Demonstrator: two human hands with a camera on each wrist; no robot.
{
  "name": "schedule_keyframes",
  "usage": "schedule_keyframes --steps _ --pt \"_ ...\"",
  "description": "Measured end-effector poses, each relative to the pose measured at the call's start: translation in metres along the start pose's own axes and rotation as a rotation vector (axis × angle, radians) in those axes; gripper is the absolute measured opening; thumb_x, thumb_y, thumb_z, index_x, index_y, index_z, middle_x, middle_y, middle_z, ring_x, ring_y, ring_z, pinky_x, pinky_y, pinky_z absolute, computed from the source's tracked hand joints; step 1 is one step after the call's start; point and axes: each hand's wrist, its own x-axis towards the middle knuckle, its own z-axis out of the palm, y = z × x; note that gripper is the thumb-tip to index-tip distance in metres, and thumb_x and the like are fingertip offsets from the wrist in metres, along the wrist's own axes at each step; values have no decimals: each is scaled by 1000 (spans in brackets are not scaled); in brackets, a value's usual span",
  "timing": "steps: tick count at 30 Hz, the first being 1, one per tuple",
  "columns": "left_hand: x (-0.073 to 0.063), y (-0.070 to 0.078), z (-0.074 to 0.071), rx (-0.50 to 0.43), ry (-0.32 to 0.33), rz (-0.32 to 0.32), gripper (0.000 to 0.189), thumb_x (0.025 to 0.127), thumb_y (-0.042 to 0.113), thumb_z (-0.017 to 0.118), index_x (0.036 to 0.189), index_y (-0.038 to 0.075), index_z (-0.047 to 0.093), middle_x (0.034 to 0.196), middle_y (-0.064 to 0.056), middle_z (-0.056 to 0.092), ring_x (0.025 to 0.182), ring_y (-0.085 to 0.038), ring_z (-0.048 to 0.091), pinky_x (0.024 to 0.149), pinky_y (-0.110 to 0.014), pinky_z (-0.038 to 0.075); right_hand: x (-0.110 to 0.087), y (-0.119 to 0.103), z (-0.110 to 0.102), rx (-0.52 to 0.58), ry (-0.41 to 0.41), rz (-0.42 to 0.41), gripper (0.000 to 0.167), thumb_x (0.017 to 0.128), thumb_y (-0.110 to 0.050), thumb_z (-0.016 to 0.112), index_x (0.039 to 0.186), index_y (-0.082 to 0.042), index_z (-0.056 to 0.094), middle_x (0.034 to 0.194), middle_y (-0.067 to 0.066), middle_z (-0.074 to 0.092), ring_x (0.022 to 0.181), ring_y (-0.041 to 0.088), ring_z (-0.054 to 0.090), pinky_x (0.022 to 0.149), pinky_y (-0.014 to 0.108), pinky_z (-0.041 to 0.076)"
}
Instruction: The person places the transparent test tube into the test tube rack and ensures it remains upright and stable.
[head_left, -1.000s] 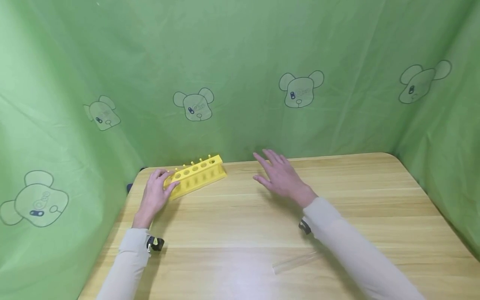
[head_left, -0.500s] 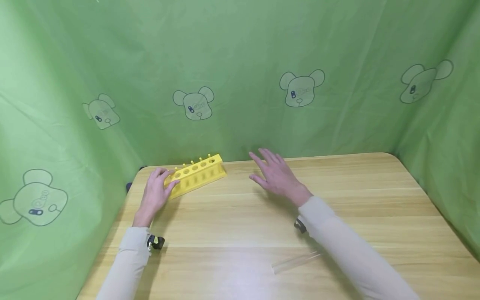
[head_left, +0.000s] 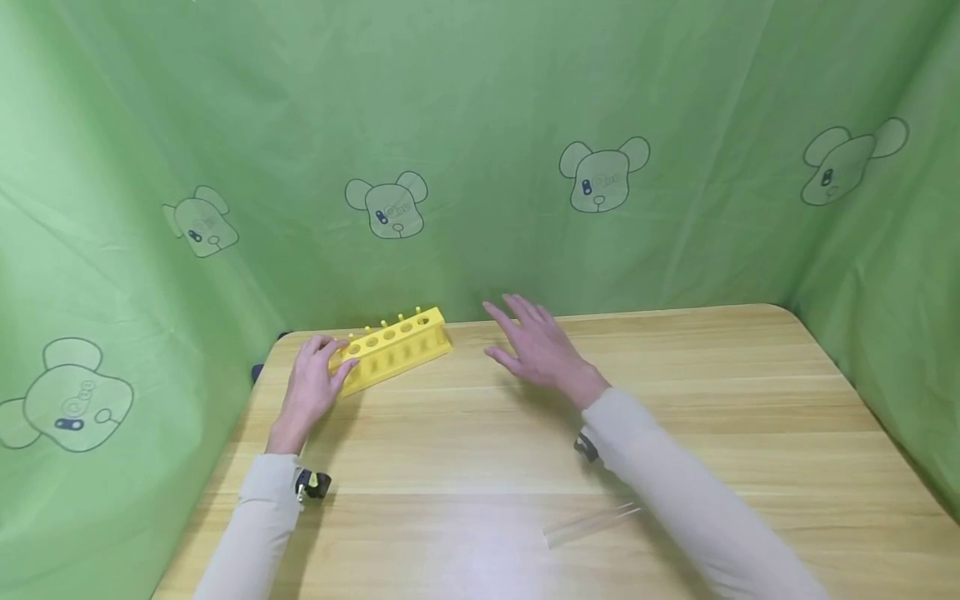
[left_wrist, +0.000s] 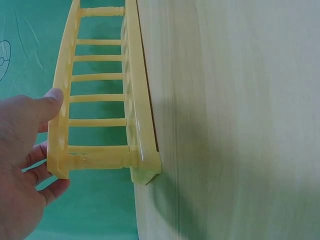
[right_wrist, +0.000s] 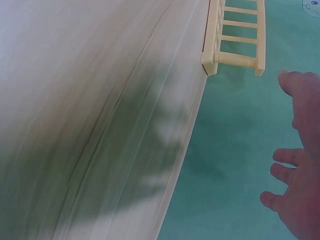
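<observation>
Rack (head_left: 397, 353) was bright yellow, round holes (head_left: 389, 335) up top, stubby pegs (head_left: 384, 323) behind; left hand (head_left: 309, 387) pinched one end, right hand (head_left: 543, 352) had fingers (right_wrist: 283, 174) spread.

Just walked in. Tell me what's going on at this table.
A person's left hand grips the left end of a yellow rack, which stands upright near the far edge of the wooden table. Their right hand hovers open to the right of the rack, touching nothing. A clear tube lies on the table closer to the person, beside the right sleeve; no tube shows in the rack.
</observation>
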Motion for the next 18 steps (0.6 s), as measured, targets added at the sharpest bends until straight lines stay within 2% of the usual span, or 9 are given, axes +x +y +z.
schedule_keyframes --steps 11,18 --pt "1 -1 1 -12 10 6 41 93 17 78 126 -5 67 118 -21 59 112 -40 55 102 -56 45 15 -14 5 7 4 -38 72 104 -45 57 161 -11 30 163 24 29 150 41 26 122 59 21" --pt "2 -2 0 -35 -2 -22 42 92 18 79 126 -4 67 118 -21 59 111 -39 55 101 -56 48 27 -24 9 -7 1 -59 69 105 -45 54 161 -12 30 163 24 29 150 40 27 123 57 20"
